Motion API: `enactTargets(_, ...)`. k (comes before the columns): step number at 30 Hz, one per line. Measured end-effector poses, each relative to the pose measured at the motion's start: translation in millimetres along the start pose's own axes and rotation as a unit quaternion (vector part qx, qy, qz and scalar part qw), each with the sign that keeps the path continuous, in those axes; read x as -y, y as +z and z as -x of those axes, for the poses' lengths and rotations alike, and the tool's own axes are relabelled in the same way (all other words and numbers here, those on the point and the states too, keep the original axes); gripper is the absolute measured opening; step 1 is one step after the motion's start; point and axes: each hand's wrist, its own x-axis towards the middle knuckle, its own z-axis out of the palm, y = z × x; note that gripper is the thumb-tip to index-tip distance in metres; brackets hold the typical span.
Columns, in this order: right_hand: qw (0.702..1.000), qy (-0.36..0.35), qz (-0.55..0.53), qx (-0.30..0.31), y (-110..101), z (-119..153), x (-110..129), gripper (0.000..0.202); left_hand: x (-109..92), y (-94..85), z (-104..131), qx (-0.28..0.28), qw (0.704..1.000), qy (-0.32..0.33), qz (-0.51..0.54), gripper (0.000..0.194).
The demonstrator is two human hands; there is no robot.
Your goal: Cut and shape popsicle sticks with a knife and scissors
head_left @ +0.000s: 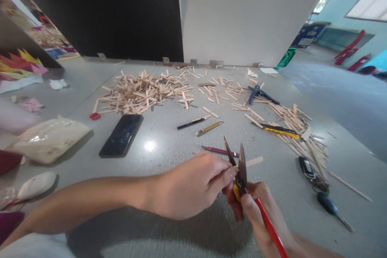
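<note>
My right hand [261, 207] is closed around red-handled snips [242, 169], whose dark blades point away from me and stand apart. My left hand [193, 183] pinches a wooden craft stick [254, 162] that seems to pass between the blades, its rounded end showing on the right. The left fingertips are right beside the blades and partly hide the stick. Just beyond the hands lies a dark red craft knife [218, 150]. Farther off are a gold cutter knife [209, 128] and a black cutter knife [191, 123].
A heap of cut sticks [145, 90] lies at the back left, more sticks [290, 117] at the right. Around them are a phone [121, 136], blue-handled pliers [261, 94], a yellow-and-black tool [281, 130], keys [311, 173], a small screwdriver [331, 207] and a plastic packet [50, 139]. Upright panels [242, 16] close the back.
</note>
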Motion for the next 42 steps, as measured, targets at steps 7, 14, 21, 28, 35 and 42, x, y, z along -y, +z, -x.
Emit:
enactTargets(7,0.996,-0.013,-0.086,0.021,-3,-2,-6,0.077,-1,-6.6,-1,0.041,0.980,-0.054,0.185,0.046)
enactTargets(14,0.991,0.028,-0.116,0.064,-10,-10,5,0.086,3,-13.1,-3,0.042,0.953,-0.013,0.299,0.045)
enactTargets(21,0.996,-0.018,-0.083,0.004,-6,-3,10,0.072,-3,-18.8,2,-0.004,0.979,-0.035,0.199,0.047)
enactTargets(28,0.998,-0.036,-0.044,0.023,-9,-7,30,0.062,-4,-5.6,3,0.003,0.993,-0.027,0.116,0.049)
enactTargets(35,0.998,-0.060,-0.019,0.014,-10,-13,31,0.059,-1,-1.1,3,0.010,0.994,-0.035,0.100,0.044)
enactTargets(42,0.999,-0.028,-0.014,-0.008,-8,-3,23,0.064,-2,-0.4,2,0.009,0.994,-0.036,0.102,0.045)
